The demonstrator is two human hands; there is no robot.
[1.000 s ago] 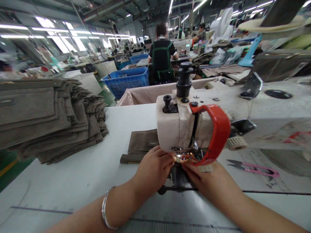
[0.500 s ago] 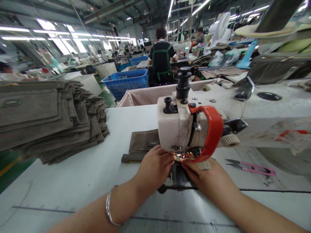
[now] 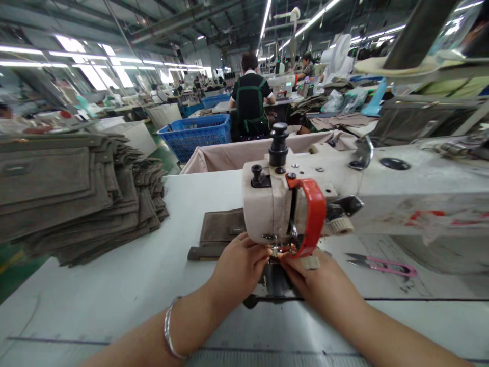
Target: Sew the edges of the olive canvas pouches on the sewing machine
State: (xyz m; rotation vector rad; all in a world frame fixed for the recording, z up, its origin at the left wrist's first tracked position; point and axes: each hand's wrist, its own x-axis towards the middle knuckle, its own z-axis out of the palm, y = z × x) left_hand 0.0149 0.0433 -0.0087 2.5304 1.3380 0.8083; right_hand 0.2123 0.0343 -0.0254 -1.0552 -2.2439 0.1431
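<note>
A sewing machine (image 3: 263, 211) with a red guard (image 3: 317, 214) stands over both hands. My left hand (image 3: 240, 262) is closed, its thumb and fingers pressed together beside the needle, on the edge of a grey-brown fabric panel (image 3: 217, 227). This panel lies flat with a small dark label (image 3: 237, 230) on it, and its right part is hidden behind the machine head. My right hand (image 3: 311, 272) is closed too, fingertips at the presser foot, partly covered by the guard; what it pinches is hidden. The fingertips of both hands nearly meet.
Pink-handled thread snips (image 3: 382, 265) lie right of my right hand. A tall stack of grey-brown fabric pieces (image 3: 84, 199) fills the table's left side. Behind the table are a pink cloth-lined bin (image 3: 229, 155), a blue basket (image 3: 194, 132) and a seated person (image 3: 250, 97).
The view has shifted slightly, so the machine and snips appear further left and the machine head a little lower. Both hands keep the same place at the needle.
</note>
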